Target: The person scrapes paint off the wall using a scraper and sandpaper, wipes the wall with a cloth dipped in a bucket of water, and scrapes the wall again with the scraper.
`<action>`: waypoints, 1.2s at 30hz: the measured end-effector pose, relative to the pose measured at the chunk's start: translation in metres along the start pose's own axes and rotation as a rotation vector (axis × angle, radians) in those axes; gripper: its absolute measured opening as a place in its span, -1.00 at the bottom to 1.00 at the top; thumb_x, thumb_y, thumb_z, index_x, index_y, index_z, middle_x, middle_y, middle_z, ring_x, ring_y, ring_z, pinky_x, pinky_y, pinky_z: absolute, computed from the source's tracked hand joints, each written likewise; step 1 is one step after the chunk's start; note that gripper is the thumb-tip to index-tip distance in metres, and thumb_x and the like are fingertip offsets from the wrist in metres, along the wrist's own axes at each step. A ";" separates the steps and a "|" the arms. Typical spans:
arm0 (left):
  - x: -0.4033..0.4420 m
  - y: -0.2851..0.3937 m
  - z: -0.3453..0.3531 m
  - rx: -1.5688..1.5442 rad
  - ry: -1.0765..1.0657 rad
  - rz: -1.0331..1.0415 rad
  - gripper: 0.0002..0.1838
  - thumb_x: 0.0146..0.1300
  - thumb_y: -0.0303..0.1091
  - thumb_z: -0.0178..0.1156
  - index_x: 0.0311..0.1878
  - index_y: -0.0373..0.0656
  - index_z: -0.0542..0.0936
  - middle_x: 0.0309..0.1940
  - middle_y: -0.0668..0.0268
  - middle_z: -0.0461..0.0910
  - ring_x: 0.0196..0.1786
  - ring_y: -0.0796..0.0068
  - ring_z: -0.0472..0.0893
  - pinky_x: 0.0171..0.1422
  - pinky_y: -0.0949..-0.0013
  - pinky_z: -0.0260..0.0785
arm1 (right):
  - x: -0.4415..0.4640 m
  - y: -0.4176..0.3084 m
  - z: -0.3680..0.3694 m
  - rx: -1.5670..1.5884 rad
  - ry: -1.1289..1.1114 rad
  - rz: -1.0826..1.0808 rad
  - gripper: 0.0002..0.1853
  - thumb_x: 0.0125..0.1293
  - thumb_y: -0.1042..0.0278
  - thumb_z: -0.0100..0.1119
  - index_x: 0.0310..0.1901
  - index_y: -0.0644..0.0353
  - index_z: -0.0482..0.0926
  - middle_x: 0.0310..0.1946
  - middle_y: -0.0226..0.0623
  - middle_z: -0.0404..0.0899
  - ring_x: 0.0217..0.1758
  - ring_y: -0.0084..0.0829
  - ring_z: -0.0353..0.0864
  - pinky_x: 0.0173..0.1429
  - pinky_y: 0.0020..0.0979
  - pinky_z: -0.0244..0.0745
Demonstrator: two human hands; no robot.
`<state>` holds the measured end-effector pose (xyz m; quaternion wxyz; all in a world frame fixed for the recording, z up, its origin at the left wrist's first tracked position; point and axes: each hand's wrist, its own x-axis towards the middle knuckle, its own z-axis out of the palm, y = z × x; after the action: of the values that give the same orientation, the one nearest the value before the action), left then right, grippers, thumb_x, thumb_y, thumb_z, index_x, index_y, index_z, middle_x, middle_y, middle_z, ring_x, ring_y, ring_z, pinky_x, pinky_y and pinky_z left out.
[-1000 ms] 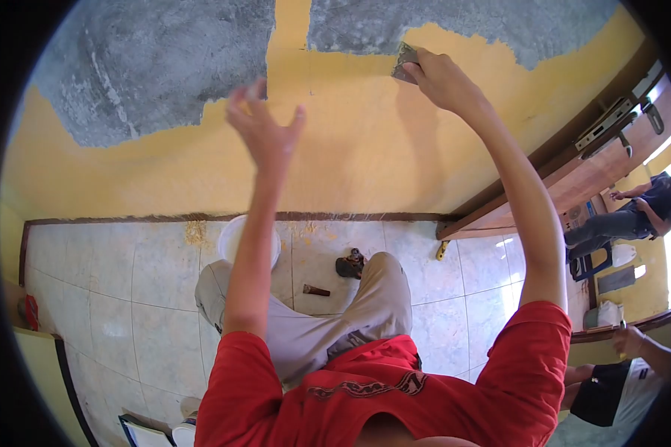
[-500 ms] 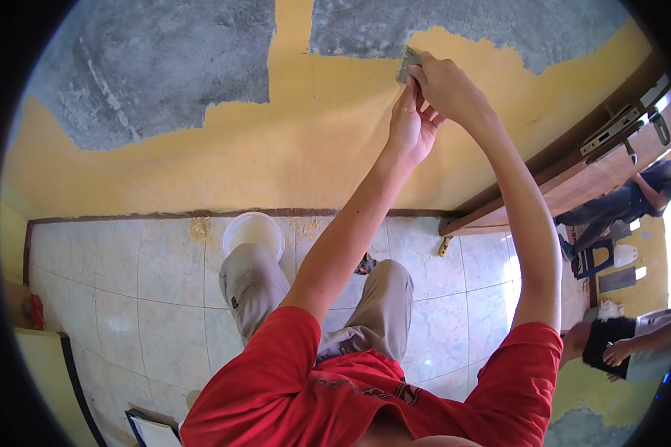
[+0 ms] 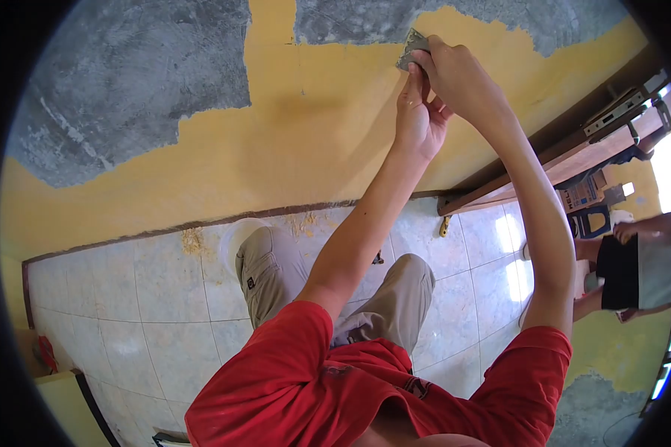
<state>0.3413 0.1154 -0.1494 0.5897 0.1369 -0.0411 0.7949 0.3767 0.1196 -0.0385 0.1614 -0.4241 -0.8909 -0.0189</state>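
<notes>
A flat grey scraper [image 3: 411,52] with speckled residue on its face lies against the wall, at the ragged edge between yellow paint [image 3: 291,156] and a bare grey patch [image 3: 358,18]. My right hand [image 3: 462,80] is closed around it from the right, thumb along the blade. From below, my left hand [image 3: 421,123] reaches up with its fingertips pressed to the scraper's lower end. The handle, if there is one, is hidden by my fingers. A larger grey patch [image 3: 149,67] spreads over the wall on the left.
A white bucket [image 3: 235,237] stands by my knee, near yellow flakes [image 3: 192,241] on the tiled floor [image 3: 171,287]. A yellow-handled tool [image 3: 444,226] lies by the wooden door [image 3: 499,195]. Another person [image 3: 626,272] stands at the right, before a cardboard box [image 3: 580,195].
Both hands and the scraper sit slightly higher in view, still at the paint edge. The camera view has tilted. At the right, the standing person has shifted and the darker-clothed one is mostly hidden.
</notes>
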 end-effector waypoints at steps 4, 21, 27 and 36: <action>0.003 0.001 0.002 -0.242 -0.005 -0.047 -0.59 0.45 0.03 -0.05 0.13 -0.06 0.44 0.05 0.41 0.53 -0.02 0.42 0.62 -0.03 0.29 0.61 | 0.003 -0.015 -0.013 -0.141 -0.049 -0.015 -0.62 0.46 0.15 -0.08 -0.27 0.38 0.49 -0.43 0.09 0.63 -0.31 0.00 0.67 -0.28 -0.07 0.55; -0.003 0.018 0.012 -0.238 0.113 -0.053 -0.65 0.45 -0.07 0.02 -0.13 -0.20 0.56 -0.20 0.30 0.60 -0.26 0.36 0.67 -0.22 0.29 0.65 | 0.008 -0.004 -0.002 -0.071 0.009 -0.084 -0.61 0.45 0.18 -0.05 -0.31 0.44 0.49 -0.50 0.12 0.60 -0.37 0.04 0.65 -0.26 -0.12 0.54; -0.003 0.030 0.001 0.184 0.100 -0.049 -0.63 0.41 -0.06 0.09 0.06 -0.16 0.52 -0.09 0.30 0.58 -0.21 0.36 0.62 -0.11 0.26 0.62 | 0.008 0.006 0.010 0.120 0.045 -0.092 -0.59 0.45 0.15 -0.04 -0.32 0.44 0.48 -0.50 0.13 0.60 -0.38 0.05 0.65 -0.27 -0.13 0.54; 0.000 0.013 0.003 -0.252 0.003 -0.032 -0.68 0.44 -0.11 0.06 0.03 -0.14 0.54 -0.18 0.34 0.58 -0.19 0.53 0.60 -0.14 0.46 0.56 | 0.008 -0.013 -0.003 -0.191 0.032 -0.051 -0.61 0.44 0.14 -0.02 -0.30 0.40 0.47 -0.51 0.07 0.60 -0.38 0.03 0.64 -0.34 -0.12 0.51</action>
<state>0.3298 0.1114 -0.1453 0.6150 0.0612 -0.1374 0.7740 0.3633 0.1169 -0.0321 0.1338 -0.4142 -0.8930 -0.1145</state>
